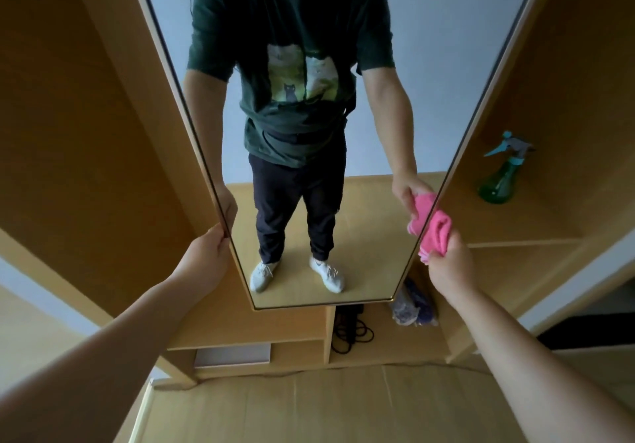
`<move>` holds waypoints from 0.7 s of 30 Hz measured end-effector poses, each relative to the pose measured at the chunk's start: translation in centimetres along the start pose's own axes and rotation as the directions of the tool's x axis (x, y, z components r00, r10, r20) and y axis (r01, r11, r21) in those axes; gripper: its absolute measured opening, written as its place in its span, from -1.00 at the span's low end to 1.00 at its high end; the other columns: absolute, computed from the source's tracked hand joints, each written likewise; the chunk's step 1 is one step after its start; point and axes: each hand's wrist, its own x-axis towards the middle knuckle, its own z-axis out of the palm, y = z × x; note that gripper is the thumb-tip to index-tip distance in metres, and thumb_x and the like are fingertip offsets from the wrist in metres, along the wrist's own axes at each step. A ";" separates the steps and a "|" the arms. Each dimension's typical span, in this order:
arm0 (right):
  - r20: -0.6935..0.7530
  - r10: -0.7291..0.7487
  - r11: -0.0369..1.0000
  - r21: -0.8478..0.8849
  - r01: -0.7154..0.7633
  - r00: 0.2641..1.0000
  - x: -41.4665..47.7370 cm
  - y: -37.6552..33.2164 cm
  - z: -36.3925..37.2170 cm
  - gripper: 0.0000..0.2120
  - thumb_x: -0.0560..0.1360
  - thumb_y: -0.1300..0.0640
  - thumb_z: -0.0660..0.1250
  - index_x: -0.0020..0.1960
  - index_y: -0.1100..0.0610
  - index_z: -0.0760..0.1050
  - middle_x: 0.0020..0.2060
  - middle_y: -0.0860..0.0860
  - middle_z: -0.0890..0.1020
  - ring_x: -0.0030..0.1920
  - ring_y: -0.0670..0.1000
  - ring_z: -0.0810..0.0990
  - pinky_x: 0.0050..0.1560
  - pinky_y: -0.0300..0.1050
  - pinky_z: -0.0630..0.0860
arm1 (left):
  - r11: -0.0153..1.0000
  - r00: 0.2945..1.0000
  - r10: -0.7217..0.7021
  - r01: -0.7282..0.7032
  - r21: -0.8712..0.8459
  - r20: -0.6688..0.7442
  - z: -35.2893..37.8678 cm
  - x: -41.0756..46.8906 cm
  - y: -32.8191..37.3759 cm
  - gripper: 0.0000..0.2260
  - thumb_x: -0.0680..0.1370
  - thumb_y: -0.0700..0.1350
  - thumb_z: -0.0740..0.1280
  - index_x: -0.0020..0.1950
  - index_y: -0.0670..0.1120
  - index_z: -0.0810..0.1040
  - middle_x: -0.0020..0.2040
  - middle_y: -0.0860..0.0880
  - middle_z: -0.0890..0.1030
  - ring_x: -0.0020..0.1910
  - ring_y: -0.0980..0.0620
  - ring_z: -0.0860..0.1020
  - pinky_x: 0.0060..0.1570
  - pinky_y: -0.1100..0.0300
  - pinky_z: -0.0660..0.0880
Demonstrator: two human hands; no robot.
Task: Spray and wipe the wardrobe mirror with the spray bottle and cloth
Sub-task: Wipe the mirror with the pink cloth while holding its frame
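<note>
Head view: left hand [206, 253] grips the mirror [343, 47] edge; right hand [450, 264] clutches the soft cloth [438, 233] against its other edge. Bottle [500, 181], likely light, sits shelved; neck offers the best hold.

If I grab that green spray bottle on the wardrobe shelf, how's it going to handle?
The spray bottle looks like thin translucent plastic, so probably light, though its fill level is unclear. Its wide round base narrows to a slim neck, so it likely stands steady yet could tip if knocked at the trigger. Smooth sides may be slippery.
</note>
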 end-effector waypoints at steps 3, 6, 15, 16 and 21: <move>-0.020 0.026 1.000 -0.015 -0.026 0.999 0.2 0.6 0.8 -0.63 0.48 0.42 0.23 0.08 -0.02 0.40 -0.07 -0.01 0.55 0.00 0.17 0.63 0.04 0.23 0.59 | 1.000 1.000 0.015 -0.015 0.010 0.000 0.2 0.4 -0.7 -0.86 0.65 -0.18 0.10 0.03 -0.06 0.45 -0.15 -0.07 0.59 -0.15 -0.07 0.59 -0.23 0.10 0.50; -0.018 0.057 0.998 0.021 -0.057 0.998 0.2 1.7 1.7 -0.69 0.49 0.43 0.22 0.03 0.03 0.40 -0.06 0.08 0.57 0.01 0.21 0.60 0.06 0.31 0.56 | 1.000 1.000 0.004 -0.004 0.005 0.008 0.1 0.9 -1.0 -0.84 0.66 -0.15 0.10 -0.07 -0.08 0.43 -0.16 -0.12 0.59 -0.16 -0.11 0.61 -0.12 -0.13 0.59; -0.014 0.096 0.995 -0.019 -0.096 0.995 -1.3 4.8 3.8 -0.65 0.48 0.46 0.13 0.04 0.04 0.45 -0.04 0.07 0.60 -0.01 0.11 0.61 0.09 0.20 0.57 | 0.999 0.999 0.033 -0.033 0.019 -0.003 0.5 2.4 -1.5 -0.79 0.66 -0.16 0.10 -0.17 -0.06 0.37 -0.14 -0.19 0.59 -0.14 -0.19 0.62 -0.11 -0.19 0.58; -0.014 0.101 0.994 -0.029 -0.101 0.995 -1.4 5.1 4.0 -0.65 0.47 0.47 0.12 -0.03 0.04 0.43 -0.08 0.08 0.59 -0.04 0.10 0.61 0.09 0.19 0.57 | 0.999 0.999 0.037 -0.037 0.014 -0.010 0.6 2.5 -1.5 -0.78 0.66 -0.16 0.09 -0.18 -0.04 0.36 -0.15 -0.19 0.58 -0.14 -0.19 0.62 -0.11 -0.17 0.58; -0.027 0.152 0.986 -0.060 -0.153 0.988 -2.1 6.7 5.1 -0.62 0.45 0.48 0.09 -0.10 0.00 0.39 -0.18 0.05 0.56 -0.10 0.09 0.60 -0.05 0.05 0.57 | 0.998 0.997 0.066 -0.066 -0.007 -0.031 1.1 2.8 -2.0 -0.77 0.66 -0.16 0.09 -0.19 0.00 0.35 -0.17 -0.16 0.57 -0.16 -0.16 0.62 -0.11 -0.17 0.58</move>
